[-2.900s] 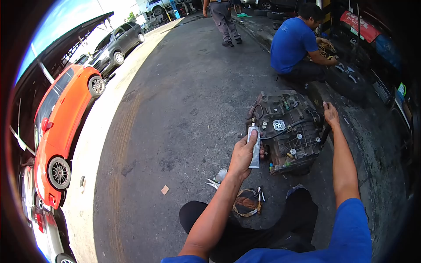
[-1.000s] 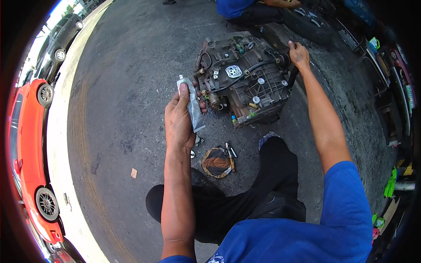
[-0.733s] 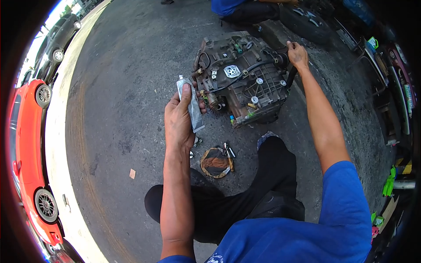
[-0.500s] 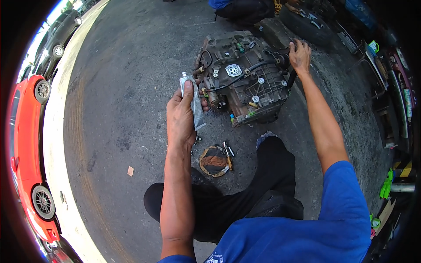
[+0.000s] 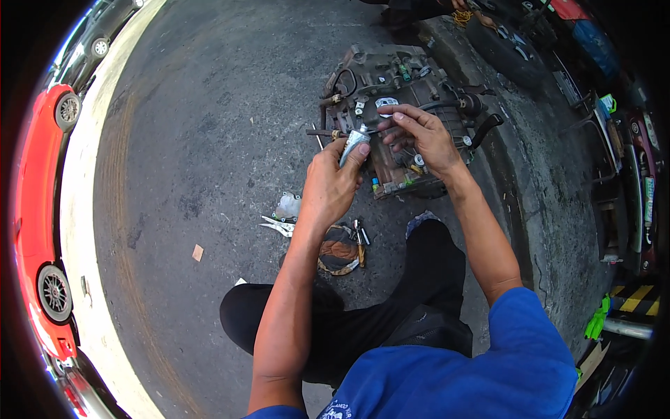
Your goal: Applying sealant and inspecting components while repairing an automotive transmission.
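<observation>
My left hand [image 5: 333,183] is closed around a silver squeeze tube [image 5: 354,148], its nozzle pointing up and away from me. Just right of the nozzle, my right hand [image 5: 431,143] hovers with its fingers bent but apart; nothing shows in it. Both hands are over the near side of a dirty metal gearbox [image 5: 380,64] lying on the ground. A bright metal patch [image 5: 386,105] on its top face sits just beyond my right fingertips. My hands hide part of the gearbox.
Near my left forearm lie pliers [image 5: 278,225], a metal cover [image 5: 287,206] and a round tray-like piece with a brown rag [image 5: 340,253]. A ratchet [image 5: 360,234] lies by it. Beyond are a tyre [image 5: 492,52] and another person [image 5: 405,12]. A red car [image 5: 42,209] stands left.
My right hand has left the gearbox's right side and come in beside the tube. My left hand has moved right with the tube, now over the gearbox's near edge.
</observation>
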A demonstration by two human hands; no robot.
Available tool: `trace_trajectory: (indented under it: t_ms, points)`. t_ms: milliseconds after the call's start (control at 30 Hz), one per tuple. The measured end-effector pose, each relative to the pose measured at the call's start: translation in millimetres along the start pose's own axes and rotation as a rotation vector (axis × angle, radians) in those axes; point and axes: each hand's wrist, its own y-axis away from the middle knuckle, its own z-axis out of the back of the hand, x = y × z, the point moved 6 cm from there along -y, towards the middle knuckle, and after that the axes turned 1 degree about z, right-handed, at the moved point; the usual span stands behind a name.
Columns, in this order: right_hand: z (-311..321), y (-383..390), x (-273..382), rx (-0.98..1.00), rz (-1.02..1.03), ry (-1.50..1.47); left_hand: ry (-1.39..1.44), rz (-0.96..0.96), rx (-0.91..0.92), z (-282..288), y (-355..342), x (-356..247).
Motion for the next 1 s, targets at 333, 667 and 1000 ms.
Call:
trace_trajectory:
  t_ms: [333, 667, 1000]
  points:
    - [-35, 37, 3, 0.072, -0.086, -0.232, -0.338, -0.199, -0.104, -1, -5, 10]
    - [-32, 42, 9, 0.044, -0.059, -0.208, -0.42, -0.242, -0.089, -8, -11, 10]
    - [-24, 41, 9, 0.057, -0.015, -0.121, -0.477, -0.273, -0.059, -16, -18, 8]
